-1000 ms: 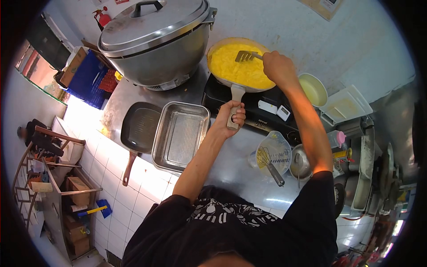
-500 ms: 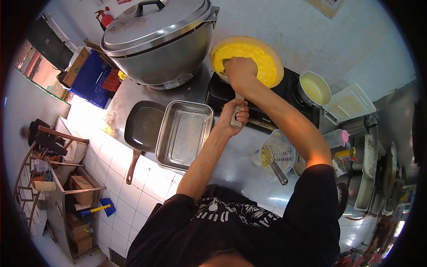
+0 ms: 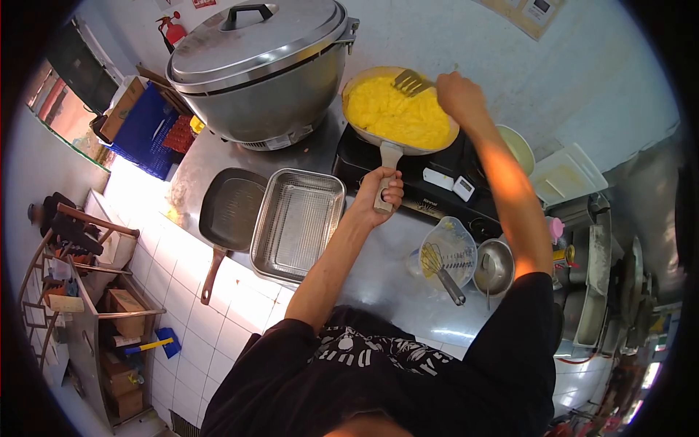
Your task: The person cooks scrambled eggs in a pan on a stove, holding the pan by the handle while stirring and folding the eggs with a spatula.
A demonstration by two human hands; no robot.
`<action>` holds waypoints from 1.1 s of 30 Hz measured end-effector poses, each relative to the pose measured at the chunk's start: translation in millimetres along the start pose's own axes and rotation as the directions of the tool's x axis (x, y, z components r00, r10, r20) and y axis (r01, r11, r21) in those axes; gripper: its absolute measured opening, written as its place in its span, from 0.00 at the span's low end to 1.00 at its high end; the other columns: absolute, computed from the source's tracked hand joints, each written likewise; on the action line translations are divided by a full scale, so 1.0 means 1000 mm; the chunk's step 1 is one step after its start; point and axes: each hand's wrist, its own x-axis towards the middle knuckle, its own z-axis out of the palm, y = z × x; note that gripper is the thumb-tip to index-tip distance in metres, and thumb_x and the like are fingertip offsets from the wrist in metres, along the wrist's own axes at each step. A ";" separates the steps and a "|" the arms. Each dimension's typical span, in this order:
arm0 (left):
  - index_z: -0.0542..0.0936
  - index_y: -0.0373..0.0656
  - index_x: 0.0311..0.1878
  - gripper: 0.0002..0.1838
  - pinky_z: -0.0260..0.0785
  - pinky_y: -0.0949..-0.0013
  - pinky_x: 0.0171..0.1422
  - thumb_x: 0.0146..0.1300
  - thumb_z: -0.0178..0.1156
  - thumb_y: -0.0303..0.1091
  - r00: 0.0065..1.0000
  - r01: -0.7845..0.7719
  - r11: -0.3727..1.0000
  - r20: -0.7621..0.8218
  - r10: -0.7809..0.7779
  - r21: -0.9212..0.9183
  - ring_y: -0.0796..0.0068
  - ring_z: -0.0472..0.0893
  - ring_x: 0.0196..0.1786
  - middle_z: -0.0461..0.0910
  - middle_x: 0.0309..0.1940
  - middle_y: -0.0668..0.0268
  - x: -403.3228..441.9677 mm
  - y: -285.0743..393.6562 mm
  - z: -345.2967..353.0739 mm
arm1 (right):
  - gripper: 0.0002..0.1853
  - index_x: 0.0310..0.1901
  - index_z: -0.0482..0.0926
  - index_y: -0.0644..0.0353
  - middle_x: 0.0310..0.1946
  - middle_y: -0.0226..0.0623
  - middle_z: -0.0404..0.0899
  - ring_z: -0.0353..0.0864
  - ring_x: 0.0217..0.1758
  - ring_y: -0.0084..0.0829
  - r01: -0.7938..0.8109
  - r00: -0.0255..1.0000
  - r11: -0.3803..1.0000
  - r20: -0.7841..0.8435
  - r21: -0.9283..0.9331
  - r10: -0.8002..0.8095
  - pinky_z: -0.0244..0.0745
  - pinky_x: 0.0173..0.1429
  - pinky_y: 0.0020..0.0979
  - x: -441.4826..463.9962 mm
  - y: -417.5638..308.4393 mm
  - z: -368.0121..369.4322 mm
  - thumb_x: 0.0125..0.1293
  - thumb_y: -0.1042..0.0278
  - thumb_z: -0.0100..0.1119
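Observation:
My left hand point(image 3: 379, 191) is wrapped round the pale handle of a frying pan point(image 3: 391, 151), which sits over a black portable stove point(image 3: 357, 156). Thick yellow egg point(image 3: 393, 113) fills the pan, its surface soft and lumpy. Closed at the pan's right rim, my right hand point(image 3: 460, 98) grips a slotted spatula point(image 3: 413, 82). The spatula's dark blade is over the far part of the egg; its handle is mostly hidden by the hand.
A large lidded metal cooker point(image 3: 255, 95) stands left of the stove. Nearer are a square skillet point(image 3: 231, 207) and a metal tray point(image 3: 298, 222). To the right are a measuring jug point(image 3: 459, 244) with a whisk point(image 3: 445, 280), a metal bowl point(image 3: 495, 266) and a green-yellow pot point(image 3: 518, 149).
My right hand has moved from over the egg to the pan's right side, bringing the spatula blade into view. My left hand still holds the pan handle.

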 end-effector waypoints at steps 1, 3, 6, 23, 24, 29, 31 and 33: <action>0.67 0.40 0.33 0.05 0.52 0.84 0.12 0.58 0.50 0.31 1.000 -0.003 1.000 0.004 0.003 -0.011 0.87 0.58 0.13 0.62 0.17 0.73 0.000 0.000 -0.001 | 0.13 0.41 0.79 0.61 0.42 0.45 0.77 0.80 0.44 0.44 -0.013 1.000 1.000 -0.013 -0.008 0.013 0.76 0.43 0.41 -0.003 0.008 -0.008 0.59 0.70 0.46; 0.68 0.39 0.34 0.06 0.52 0.84 0.12 0.59 0.50 0.31 1.000 -0.001 1.000 0.010 0.001 -0.022 0.87 0.58 0.13 0.62 0.17 0.73 0.000 -0.001 -0.002 | 0.13 0.42 0.79 0.61 0.42 0.45 0.78 0.79 0.45 0.43 -0.052 0.999 0.998 0.003 -0.029 0.052 0.76 0.44 0.41 -0.001 0.021 -0.018 0.59 0.71 0.45; 0.68 0.39 0.34 0.06 0.52 0.85 0.12 0.59 0.50 0.31 1.000 -0.004 1.000 0.006 0.004 -0.022 0.87 0.58 0.13 0.63 0.17 0.73 0.000 -0.001 -0.001 | 0.13 0.43 0.78 0.60 0.43 0.45 0.78 0.78 0.47 0.44 -0.111 0.991 0.992 0.068 -0.065 0.115 0.75 0.45 0.40 0.004 0.032 -0.016 0.60 0.71 0.45; 0.68 0.40 0.33 0.06 0.51 0.85 0.11 0.59 0.50 0.32 0.997 0.076 0.997 0.021 -0.076 0.007 0.87 0.57 0.12 0.62 0.17 0.71 0.001 0.006 -0.005 | 0.18 0.48 0.77 0.63 0.15 0.33 0.72 0.68 0.12 0.23 -0.319 0.893 0.731 0.450 0.604 0.018 0.67 0.17 0.26 0.017 0.088 0.117 0.57 0.68 0.49; 0.68 0.40 0.33 0.05 0.51 0.85 0.11 0.59 0.49 0.32 0.996 0.079 0.997 0.037 -0.079 -0.006 0.87 0.57 0.12 0.62 0.17 0.71 0.002 0.006 -0.004 | 0.17 0.48 0.77 0.62 0.14 0.31 0.71 0.67 0.12 0.22 -0.316 0.890 0.691 0.455 0.651 -0.021 0.66 0.16 0.26 0.012 0.088 0.117 0.58 0.67 0.48; 0.68 0.40 0.33 0.05 0.51 0.85 0.11 0.59 0.49 0.32 0.998 0.057 0.998 0.018 -0.057 -0.006 0.87 0.57 0.12 0.62 0.17 0.71 0.002 0.004 -0.003 | 0.17 0.49 0.77 0.61 0.14 0.27 0.68 0.65 0.11 0.19 -0.262 0.910 0.652 0.407 0.711 -0.078 0.63 0.15 0.24 -0.012 0.078 0.107 0.61 0.66 0.48; 0.68 0.40 0.33 0.05 0.51 0.85 0.11 0.59 0.49 0.31 0.998 0.058 0.998 0.019 -0.058 -0.011 0.87 0.57 0.12 0.62 0.17 0.71 0.000 0.004 -0.005 | 0.17 0.48 0.77 0.62 0.19 0.42 0.76 0.77 0.19 0.31 -0.150 0.923 0.718 0.356 0.680 -0.144 0.73 0.28 0.33 -0.023 0.074 0.089 0.60 0.67 0.48; 0.68 0.39 0.33 0.06 0.51 0.84 0.11 0.59 0.49 0.31 0.998 0.053 0.999 0.029 -0.053 -0.006 0.87 0.57 0.12 0.62 0.17 0.71 0.001 0.005 -0.005 | 0.16 0.49 0.77 0.61 0.23 0.45 0.78 0.78 0.24 0.37 0.017 0.953 0.787 0.229 0.617 -0.200 0.74 0.33 0.36 -0.032 0.071 0.073 0.60 0.67 0.49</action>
